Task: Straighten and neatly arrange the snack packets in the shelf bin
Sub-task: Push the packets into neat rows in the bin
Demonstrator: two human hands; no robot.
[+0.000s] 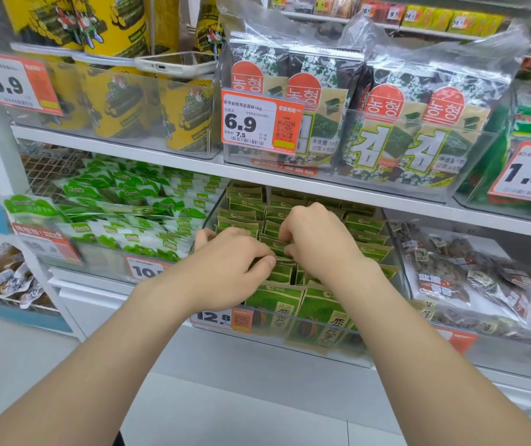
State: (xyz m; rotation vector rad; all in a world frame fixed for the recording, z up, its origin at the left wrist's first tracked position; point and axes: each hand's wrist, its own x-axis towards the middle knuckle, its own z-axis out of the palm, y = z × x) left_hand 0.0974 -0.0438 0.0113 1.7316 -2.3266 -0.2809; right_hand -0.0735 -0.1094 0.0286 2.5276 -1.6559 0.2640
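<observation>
Fingers of the left hand (225, 265) curl down with the thumb pressed toward them, pinching the top edges of the green packets (277, 246) in the middle of the bin (370, 358). Fingers of the right hand (317, 239) are bent and bunched just beside them, tips tucked among the same packet tops; whether they grip one packet or only push I cannot tell. Packets stand in rows in the clear bin on the lower shelf, running from behind the knuckles to the front wall below the wrists, where two larger faces lean against the plastic.

They look light, thin and crinkly, likely to slide on one another and to buckle if squeezed mid-face. Better, I judge, to take them by the stiff sealed top edges, several together, and square them from both ends.

Left of the fingers lies a bin of paler green packets (135, 207); right of them, clear bags (444, 268); above, a shelf edge (290, 180).
</observation>
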